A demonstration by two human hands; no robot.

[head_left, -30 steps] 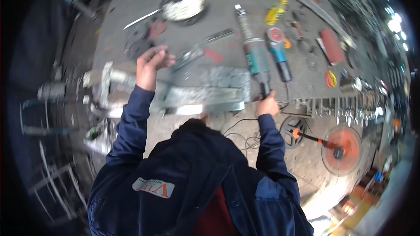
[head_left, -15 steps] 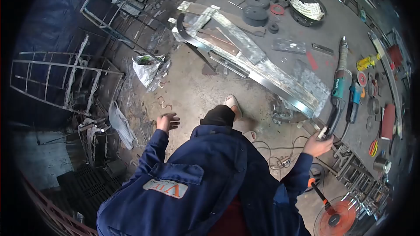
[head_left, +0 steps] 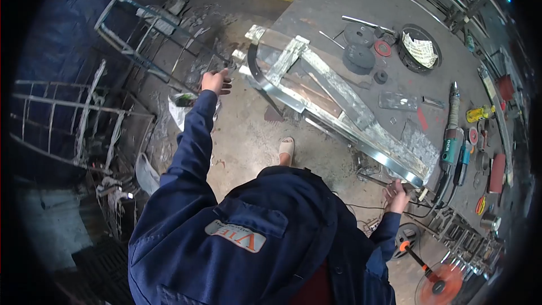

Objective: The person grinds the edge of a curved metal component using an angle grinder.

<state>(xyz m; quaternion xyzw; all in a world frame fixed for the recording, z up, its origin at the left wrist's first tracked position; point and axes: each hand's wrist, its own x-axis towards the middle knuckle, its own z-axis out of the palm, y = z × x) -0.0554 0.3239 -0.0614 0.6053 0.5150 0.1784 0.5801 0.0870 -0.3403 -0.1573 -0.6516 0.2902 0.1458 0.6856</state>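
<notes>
A long metal strip (head_left: 379, 158), hooked at its far end, lies along the near side of a worn, paint-marked frame (head_left: 351, 114) on the table. My left hand (head_left: 215, 82) is stretched out over the floor, left of the strip's curved end, empty with its fingers apart. By the strip's near end, just below the table edge, is my right hand (head_left: 397, 197). Its fingers are spread and curve upward, fingertips close to the strip. An angle grinder (head_left: 450, 148) and a second power tool (head_left: 463, 164) lie to the right of that hand.
Black discs (head_left: 359, 59) and a round black tray (head_left: 402, 55) with paper sit on the table (head_left: 330, 0). A fan (head_left: 439, 287) stands at lower right. Cables cross the floor. Metal racks (head_left: 68, 99) and a white bag (head_left: 177, 110) are at left.
My left hand has reached forward toward the strip's curved end. My right hand has left the table edge by the grinder's cable and moved to the strip's near end. The view has shifted.
</notes>
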